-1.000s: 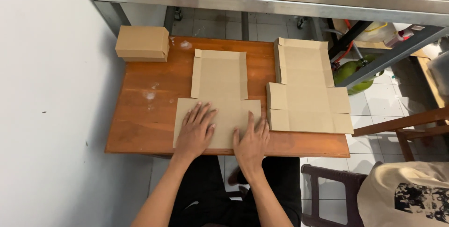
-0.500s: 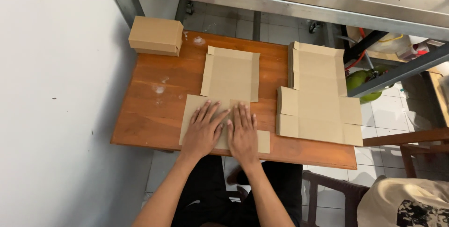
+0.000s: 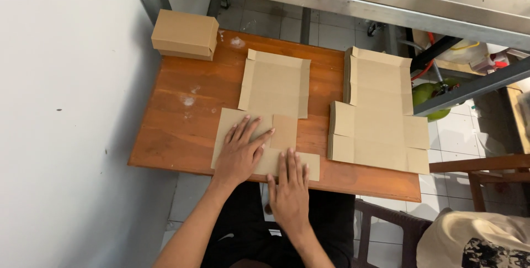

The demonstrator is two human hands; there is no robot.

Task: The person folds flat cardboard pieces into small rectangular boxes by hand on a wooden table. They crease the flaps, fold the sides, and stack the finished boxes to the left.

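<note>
Cardboard sheet (image 3: pixel 274 114) on desk (image 3: pixel 176 130): both hands (image 3: pixel 241 152) flat, fingers spread, holding nothing; firm even pressure along fold advised.

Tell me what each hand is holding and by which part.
Nothing is gripped. The left hand and the right hand both lie flat, palms down, on the near end of the flat cardboard blank.
</note>
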